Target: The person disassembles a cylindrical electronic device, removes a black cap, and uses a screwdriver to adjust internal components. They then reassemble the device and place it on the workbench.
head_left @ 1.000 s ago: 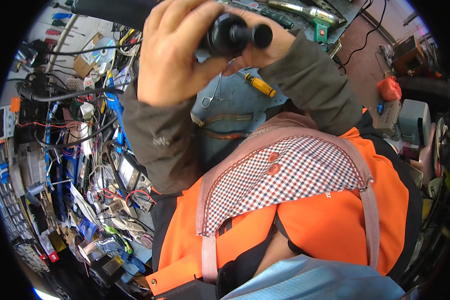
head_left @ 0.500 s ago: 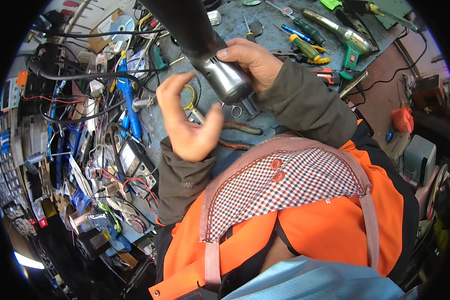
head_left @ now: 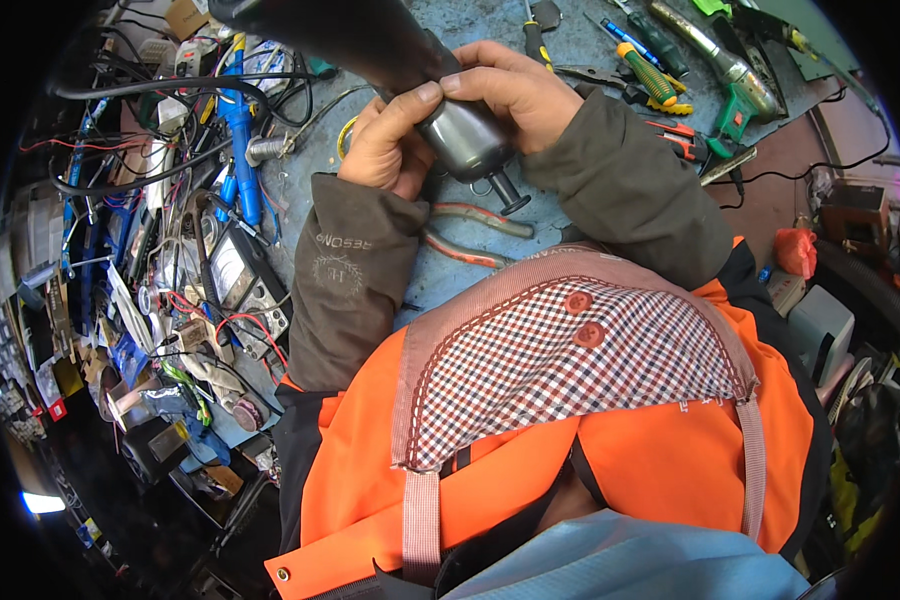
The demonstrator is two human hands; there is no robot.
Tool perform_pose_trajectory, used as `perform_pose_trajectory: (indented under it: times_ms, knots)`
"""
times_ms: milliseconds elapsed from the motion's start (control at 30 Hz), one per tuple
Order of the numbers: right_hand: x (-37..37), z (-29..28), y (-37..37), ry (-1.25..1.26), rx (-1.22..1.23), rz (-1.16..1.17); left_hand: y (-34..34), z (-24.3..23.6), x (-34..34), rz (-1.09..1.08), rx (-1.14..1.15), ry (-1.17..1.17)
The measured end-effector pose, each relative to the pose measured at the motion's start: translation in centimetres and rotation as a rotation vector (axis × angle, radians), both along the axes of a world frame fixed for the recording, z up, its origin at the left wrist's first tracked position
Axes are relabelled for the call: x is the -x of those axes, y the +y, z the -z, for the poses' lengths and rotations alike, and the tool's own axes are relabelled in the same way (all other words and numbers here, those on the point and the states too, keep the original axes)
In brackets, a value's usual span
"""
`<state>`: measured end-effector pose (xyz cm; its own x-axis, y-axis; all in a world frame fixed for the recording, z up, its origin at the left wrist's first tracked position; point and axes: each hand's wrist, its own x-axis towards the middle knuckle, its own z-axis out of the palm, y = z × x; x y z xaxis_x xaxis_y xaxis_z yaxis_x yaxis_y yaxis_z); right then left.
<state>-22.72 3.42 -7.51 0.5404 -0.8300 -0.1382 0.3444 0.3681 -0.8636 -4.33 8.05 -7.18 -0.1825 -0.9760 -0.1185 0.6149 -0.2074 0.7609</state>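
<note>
Both my hands are on a black tubular device (head_left: 467, 140) above the bench. Its near end is a shiny, dark rounded housing, from which a short stem (head_left: 511, 194) with a flat disc tip sticks out toward me. My left hand (head_left: 390, 138) is closed on the left side, its thumb on top near the joint of housing and body. From the right my right hand (head_left: 518, 95) grips the same part, thumb almost touching the left thumb. Fingers underneath are mostly hidden. Red-and-grey tool handles (head_left: 482, 217) lie on the bench just below the device.
Cables, a blue tool (head_left: 240, 130) and many loose parts crowd the left side. A green-and-yellow screwdriver (head_left: 648, 76), a green-handled tool with a metal barrel (head_left: 727, 120) and a red-and-black tool (head_left: 676, 138) lie at right on the blue bench (head_left: 310, 175).
My left hand, open and apart from the device before, has closed on it. The device has tilted, its far end swinging left. My right hand's grip has shifted, and my view has moved slightly.
</note>
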Motion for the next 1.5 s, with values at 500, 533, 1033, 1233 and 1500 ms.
perform_pose_trajectory:
  times_ms: [500,533,1033,1233,1500]
  knots:
    - [1.6,-2.1,0.4,0.411,0.345,-0.049,-0.6,1.0,-1.6,0.002,0.072,-0.046]
    - [2.5,-3.2,-0.2,0.455,0.441,-0.041,-0.7,1.2,-1.8,-0.02,0.064,-0.05]
    - [11.1,-1.4,-16.0,1.175,0.897,0.31,-0.8,1.9,-2.2,-0.089,-0.061,-0.033]
    - [10.8,-0.9,-14.7,1.317,0.92,0.088,-0.7,1.8,-2.6,-0.088,-0.149,0.153]
    - [10.0,-2.0,-13.8,1.385,0.913,-0.02,-0.7,1.8,-2.4,-0.095,-0.155,0.14]
